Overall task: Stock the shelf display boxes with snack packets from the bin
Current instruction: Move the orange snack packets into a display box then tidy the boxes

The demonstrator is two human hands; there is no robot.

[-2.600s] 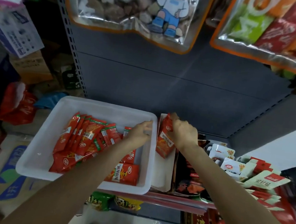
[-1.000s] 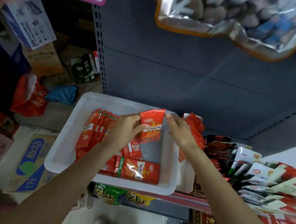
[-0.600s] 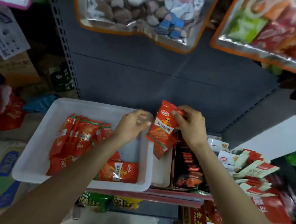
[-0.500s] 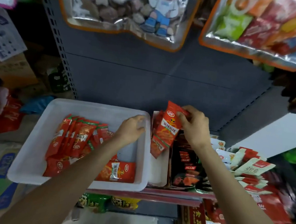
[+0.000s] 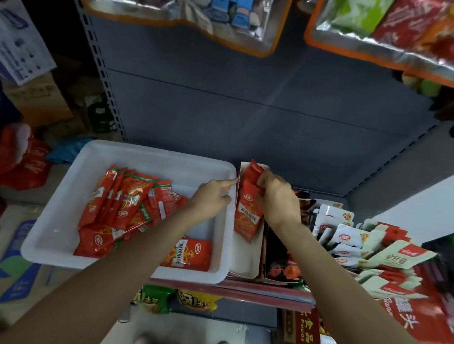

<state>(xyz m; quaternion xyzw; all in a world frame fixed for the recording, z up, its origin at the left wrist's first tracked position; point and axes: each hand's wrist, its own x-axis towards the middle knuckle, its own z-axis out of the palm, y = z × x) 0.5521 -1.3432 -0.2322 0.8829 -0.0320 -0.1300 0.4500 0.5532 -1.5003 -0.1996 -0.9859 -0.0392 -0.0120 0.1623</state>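
On the shelf's left sits the white bin [image 5: 56,210] of red snack packets [image 5: 121,202]; left hand [image 5: 212,195] hovers over it, fingers loose. Right hand [image 5: 276,199] pinches a red packet [image 5: 247,216] inside the white display box [image 5: 250,261].

A white plastic bin [image 5: 57,204] sat on the shelf, red snack packets [image 5: 121,202] leaning in a row along its left half and one packet [image 5: 189,253] lying flat at its near right. Just right of it, a narrow white display box [image 5: 241,260] held upright red packets [image 5: 248,210] at its far end.
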